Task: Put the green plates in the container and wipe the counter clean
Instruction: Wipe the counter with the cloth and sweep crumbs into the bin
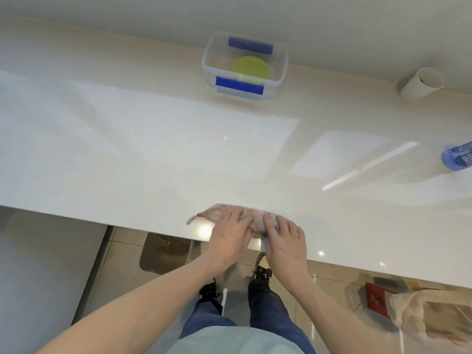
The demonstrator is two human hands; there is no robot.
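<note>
A clear plastic container point(278, 72) with blue clips stands at the back of the white counter point(153, 149), near the wall. Green plates point(250, 67) lie inside it. At the counter's front edge lies a bunched pinkish-beige cloth point(255, 217). My left hand point(229, 236) presses on the cloth's left part with its fingers spread over it. My right hand point(284, 241) rests on its right part, fingers curled over the cloth. Both hands touch each other's side over the cloth.
A white cup point(421, 84) lies on its side at the back right by the wall. A blue spray bottle point(458, 155) sits at the right edge of view. Below the counter are my legs, tiled floor and a plastic-wrapped package point(421, 310).
</note>
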